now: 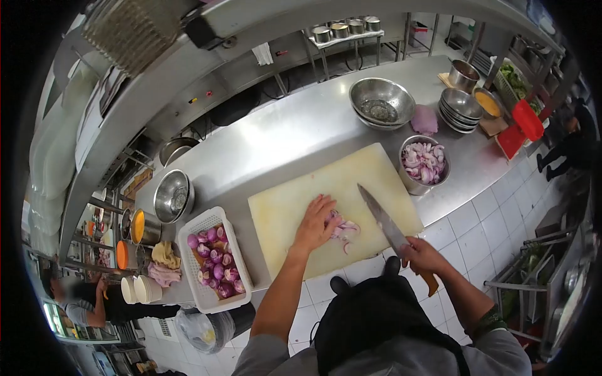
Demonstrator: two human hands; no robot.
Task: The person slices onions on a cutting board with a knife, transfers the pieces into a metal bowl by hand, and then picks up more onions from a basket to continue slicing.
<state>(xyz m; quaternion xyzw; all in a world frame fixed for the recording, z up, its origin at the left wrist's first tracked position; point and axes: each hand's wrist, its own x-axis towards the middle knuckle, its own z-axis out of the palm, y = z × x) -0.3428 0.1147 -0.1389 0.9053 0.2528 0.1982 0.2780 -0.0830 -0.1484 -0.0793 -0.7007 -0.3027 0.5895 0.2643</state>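
Near the front of the pale cutting board (pixel 282 203) lies a small heap of sliced red onion (pixel 345 232). My left hand (pixel 315 222) rests against the heap's left side, fingers stretched out, and partly covers some slices. In my right hand (pixel 421 254) is the handle of a large kitchen knife (pixel 384 218). Its blade points up and left over the board, to the right of the slices and apart from them. A white plastic basket (pixel 185 241) of peeled whole red onions (pixel 218 266) stands left of the board. Right of it, a steel pot (pixel 414 185) is filled with onion slices (pixel 424 163).
Steel bowls (pixel 381 103) sit behind the board, beside a pink cloth (pixel 425 120). Stacked bowls (pixel 461 109) and a red scale-like object (pixel 520 128) are at the right. Another steel bowl (pixel 173 196) stands left. A person (pixel 81 301) works at the far left.
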